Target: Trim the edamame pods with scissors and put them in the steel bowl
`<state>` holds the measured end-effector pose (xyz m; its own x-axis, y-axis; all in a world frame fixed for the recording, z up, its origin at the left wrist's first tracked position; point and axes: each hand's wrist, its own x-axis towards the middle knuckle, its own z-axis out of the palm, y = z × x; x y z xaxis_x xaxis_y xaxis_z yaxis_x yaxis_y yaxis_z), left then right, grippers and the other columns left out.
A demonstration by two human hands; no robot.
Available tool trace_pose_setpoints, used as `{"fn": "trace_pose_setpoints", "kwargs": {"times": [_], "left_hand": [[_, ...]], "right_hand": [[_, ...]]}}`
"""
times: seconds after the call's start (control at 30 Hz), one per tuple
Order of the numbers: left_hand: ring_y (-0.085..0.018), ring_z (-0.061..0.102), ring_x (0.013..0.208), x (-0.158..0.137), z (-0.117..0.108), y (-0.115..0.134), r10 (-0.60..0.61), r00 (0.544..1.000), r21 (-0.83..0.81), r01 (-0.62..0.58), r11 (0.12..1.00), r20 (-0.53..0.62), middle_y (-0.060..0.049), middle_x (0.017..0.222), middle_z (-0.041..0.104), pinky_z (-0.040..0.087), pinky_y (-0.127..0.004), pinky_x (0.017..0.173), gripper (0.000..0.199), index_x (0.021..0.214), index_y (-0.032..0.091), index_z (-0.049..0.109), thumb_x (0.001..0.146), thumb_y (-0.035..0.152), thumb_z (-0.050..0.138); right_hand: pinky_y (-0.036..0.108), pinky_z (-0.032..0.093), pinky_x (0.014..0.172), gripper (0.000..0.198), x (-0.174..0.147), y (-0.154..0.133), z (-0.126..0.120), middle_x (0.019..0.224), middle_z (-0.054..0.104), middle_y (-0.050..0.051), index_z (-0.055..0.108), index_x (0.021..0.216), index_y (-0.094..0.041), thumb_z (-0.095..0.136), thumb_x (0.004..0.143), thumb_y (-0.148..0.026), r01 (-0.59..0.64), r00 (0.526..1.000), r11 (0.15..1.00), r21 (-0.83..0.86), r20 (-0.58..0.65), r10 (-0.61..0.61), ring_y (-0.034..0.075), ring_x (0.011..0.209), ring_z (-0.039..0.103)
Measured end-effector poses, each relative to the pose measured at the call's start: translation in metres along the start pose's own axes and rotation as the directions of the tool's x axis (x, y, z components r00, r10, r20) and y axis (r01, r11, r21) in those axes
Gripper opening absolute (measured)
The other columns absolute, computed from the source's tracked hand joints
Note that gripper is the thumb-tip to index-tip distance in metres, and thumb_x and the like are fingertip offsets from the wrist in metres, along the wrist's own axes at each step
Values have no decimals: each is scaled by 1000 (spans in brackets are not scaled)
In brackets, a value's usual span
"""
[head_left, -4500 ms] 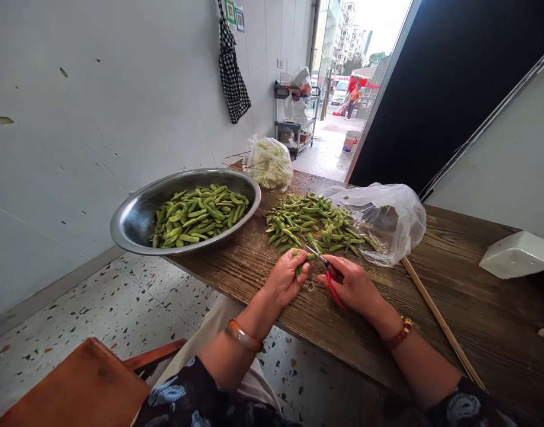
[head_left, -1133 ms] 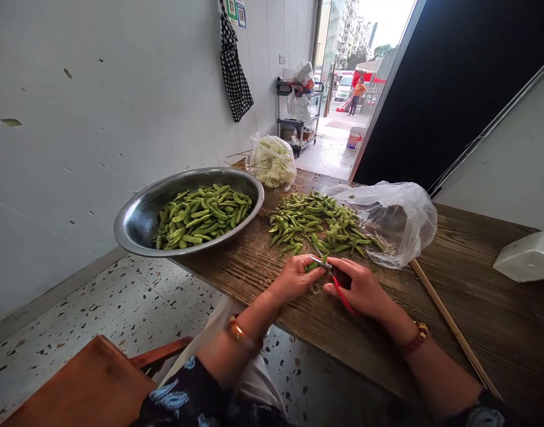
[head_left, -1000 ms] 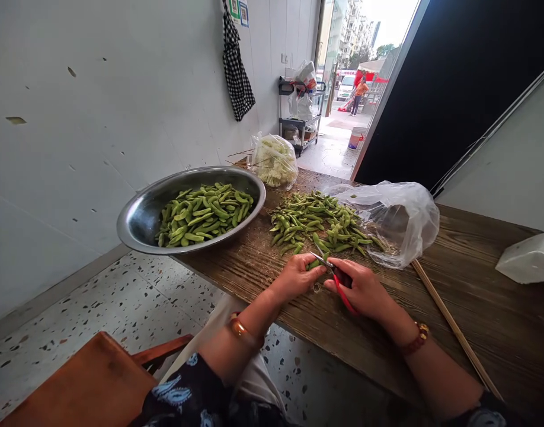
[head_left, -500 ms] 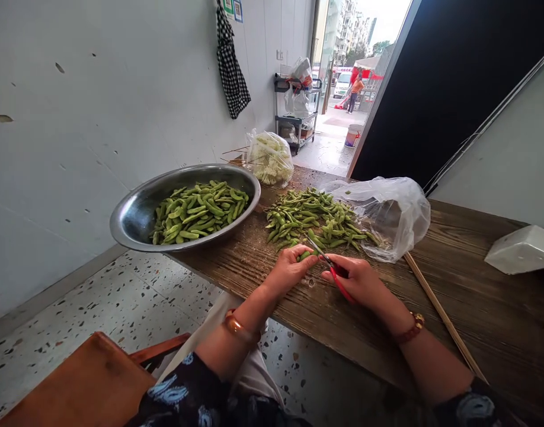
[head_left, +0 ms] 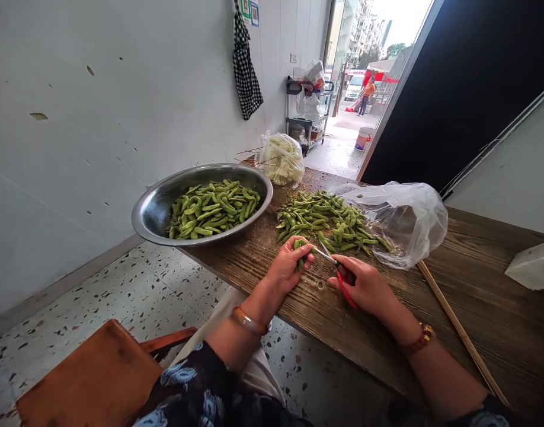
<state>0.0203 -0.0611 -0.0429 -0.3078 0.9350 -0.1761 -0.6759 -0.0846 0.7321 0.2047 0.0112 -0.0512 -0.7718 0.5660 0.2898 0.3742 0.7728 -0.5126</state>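
Note:
My left hand (head_left: pixel 286 265) is closed around green edamame pods (head_left: pixel 300 254), held above the table near its front edge. In my right hand (head_left: pixel 361 284) is a pair of red-handled scissors (head_left: pixel 345 290), their blades apart and pointing toward the pods in my left hand. One blade tip reaches close to the left fingertips; whether it touches a pod I cannot tell. Just beyond both hands lies a heap of edamame pods (head_left: pixel 325 214). To the left, a wide steel basin (head_left: pixel 150 209) holds many more pods (head_left: pixel 214 207).
Behind the heap lie a bag of pale cauliflower (head_left: pixel 281 159) and a crumpled clear plastic bag (head_left: pixel 425 222). Wooden sticks (head_left: pixel 461 329) and a white container (head_left: pixel 533 265) are at the right of the wooden table (head_left: pixel 387 350). A stool (head_left: pixel 92 379) stands lower left.
My left hand has turned, lifting the pods more upright, and the scissors' blades have opened wider. The whole view has shifted, so the scene sits further right.

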Motion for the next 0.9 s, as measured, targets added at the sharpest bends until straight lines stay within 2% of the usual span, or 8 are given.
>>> {"fn": "trace_pose_setpoints", "kwargs": {"times": [0.17, 0.3, 0.5, 0.73, 0.9], "left_hand": [[-4, 58, 55, 2, -3, 0, -77, 997, -64, 76, 995, -3, 4, 63, 56, 45, -10, 49, 25, 78, 14, 50, 69, 9, 72], [-6, 61, 57, 2, 0, -1, -136, 990, -54, 138, 989, 28, 2, 65, 59, 50, -12, 54, 23, 79, 14, 50, 71, 8, 71], [-7, 62, 57, 0, 2, -5, -187, 977, -2, 188, 982, 100, 1, 66, 62, 51, -14, 54, 28, 80, 15, 49, 69, 11, 74], [-8, 61, 53, 2, -1, -10, -196, 953, 21, 196, 980, 229, -1, 62, 63, 48, -14, 51, 32, 80, 15, 48, 68, 21, 77], [-8, 60, 52, 3, -3, -12, -184, 956, 29, 182, 983, 230, 0, 61, 62, 47, -14, 49, 31, 79, 16, 47, 71, 24, 76]], "right_hand": [[30, 49, 66, 47, -1, -1, 1, 81, 63, 3, 57, 123, -20, 62, 83, -44, -12, 1000, 1000, -25, 0, 12, 17, 68, 58], [31, 49, 65, 48, 0, 0, 2, 82, 62, 4, 55, 125, -19, 61, 84, -43, -7, 1000, 1000, 2, -8, 7, 17, 69, 57], [31, 50, 66, 47, 0, 5, 8, 85, 63, 5, 55, 123, -18, 62, 84, -42, 50, 996, 999, 20, -73, -48, 18, 71, 58], [37, 53, 79, 43, 0, 4, 13, 104, 65, 10, 53, 123, -19, 60, 86, -38, 99, 986, 994, 50, -140, -91, 22, 90, 63], [39, 53, 83, 40, 0, 5, 16, 107, 67, 11, 55, 123, -19, 57, 88, -38, 114, 980, 993, 42, -171, -105, 24, 94, 65]]}}
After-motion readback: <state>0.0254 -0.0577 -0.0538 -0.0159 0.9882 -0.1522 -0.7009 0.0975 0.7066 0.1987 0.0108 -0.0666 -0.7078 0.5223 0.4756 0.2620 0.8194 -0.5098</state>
